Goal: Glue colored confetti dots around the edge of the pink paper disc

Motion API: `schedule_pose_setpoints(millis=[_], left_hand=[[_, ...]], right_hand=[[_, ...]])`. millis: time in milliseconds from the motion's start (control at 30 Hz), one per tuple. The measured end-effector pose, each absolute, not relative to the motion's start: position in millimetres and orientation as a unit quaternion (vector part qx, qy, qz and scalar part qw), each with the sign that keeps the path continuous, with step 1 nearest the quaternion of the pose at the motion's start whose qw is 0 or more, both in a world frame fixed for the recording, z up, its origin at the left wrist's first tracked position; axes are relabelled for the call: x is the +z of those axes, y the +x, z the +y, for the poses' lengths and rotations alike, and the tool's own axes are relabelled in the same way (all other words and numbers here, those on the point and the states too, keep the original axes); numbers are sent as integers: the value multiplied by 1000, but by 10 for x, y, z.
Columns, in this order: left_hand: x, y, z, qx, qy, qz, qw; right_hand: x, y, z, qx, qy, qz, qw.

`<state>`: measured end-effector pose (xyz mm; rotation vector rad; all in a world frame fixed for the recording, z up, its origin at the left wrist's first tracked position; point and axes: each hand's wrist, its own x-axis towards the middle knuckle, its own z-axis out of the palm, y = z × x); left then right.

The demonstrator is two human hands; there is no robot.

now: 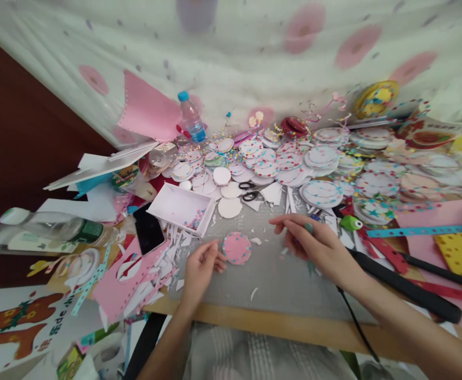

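Under the left hand [203,264] and right hand [316,244] there's a pale wooden desk [262,323], topped with a flat grey mat [282,290]. Beyond both hands it's a big pile of round white cards with coloured dots [321,193]. Off the right hand's outer side, next to the wrist, lies a long black bar-shaped tool [408,290]. Ahead of the left hand: a shallow white rectangular box [175,205], coloured bits in one corner.

Hands themselves: the left one is half curled, nothing gripped that I can see. The right one hovers with thumb and fingers bunched close; can't tell if it's got anything.

Left of the left hand and a bit further up, a black-screened phone [150,228]. Black-handled scissors [256,195] sit ahead, between the hands. Pink round paper disc with blue and red dots [237,248] is flat on the mat, right at the left hand's fingertips.
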<state>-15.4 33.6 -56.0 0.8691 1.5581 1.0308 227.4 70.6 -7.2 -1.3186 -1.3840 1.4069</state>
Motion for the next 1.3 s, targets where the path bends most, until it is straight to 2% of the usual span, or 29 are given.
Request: schedule_pose_setpoints(millis=[133,300,500,633,867,1033,1300], left_hand=[[-504,-202,316,445,423,687,389],[-401,-300,374,428,493,719,237],[-362,-396,551,277,599,747,83],[-441,-438,582,186,648,739,-15],[-575,-450,519,142,696,693,-122],[-613,-345,464,134,716,659,-188],[-687,-299,391,151,729,649,-158]], right_hand=[[56,2528,625,628,-463,-454,430],[111,2710,592,577,-480,-499,433],[124,2820,520,551,-512,-541,376],[167,2855,555,509,-531,-567,370],[231,2708,695,449,-521,-608,397],[182,2546,882,431,-500,-645,385],[79,1959,1268,352,-434,-728,398]])
